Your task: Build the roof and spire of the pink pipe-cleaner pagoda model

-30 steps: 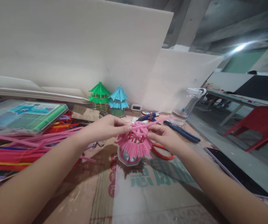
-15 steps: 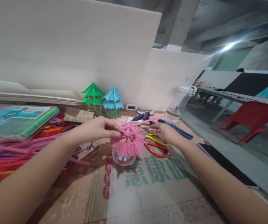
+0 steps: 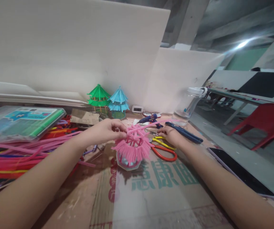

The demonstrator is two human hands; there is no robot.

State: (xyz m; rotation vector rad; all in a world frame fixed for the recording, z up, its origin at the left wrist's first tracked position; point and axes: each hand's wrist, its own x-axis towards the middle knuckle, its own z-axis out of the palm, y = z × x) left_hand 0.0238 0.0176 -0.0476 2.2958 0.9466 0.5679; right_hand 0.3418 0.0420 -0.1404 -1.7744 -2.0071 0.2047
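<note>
A small pink pavilion model (image 3: 137,149), made of fuzzy pipe cleaners with a fringed roof, stands on a clear many-sided base on the cardboard. My left hand (image 3: 110,131) pinches the upper left of its roof between thumb and fingers. From the roof top a long pink pipe cleaner (image 3: 154,124) sticks out to the right. My right hand (image 3: 171,136) rests with curled fingers among the tools, beside a small metal tool (image 3: 153,133); its fingertips are partly hidden. Just below it lie scissors with a red and yellow handle (image 3: 164,154).
Dark-handled pliers (image 3: 184,133) and a blue glue gun (image 3: 148,118) lie nearby. Green (image 3: 99,97) and blue (image 3: 119,101) pavilion models stand behind. At right are a water bottle (image 3: 184,106) and phone (image 3: 242,171); at left, pipe cleaners (image 3: 15,159) and a plastic case (image 3: 24,122).
The view has swung slightly left, so everything appears a little further right. Both hands keep nearly the same places beside the pink model and the tools.
</note>
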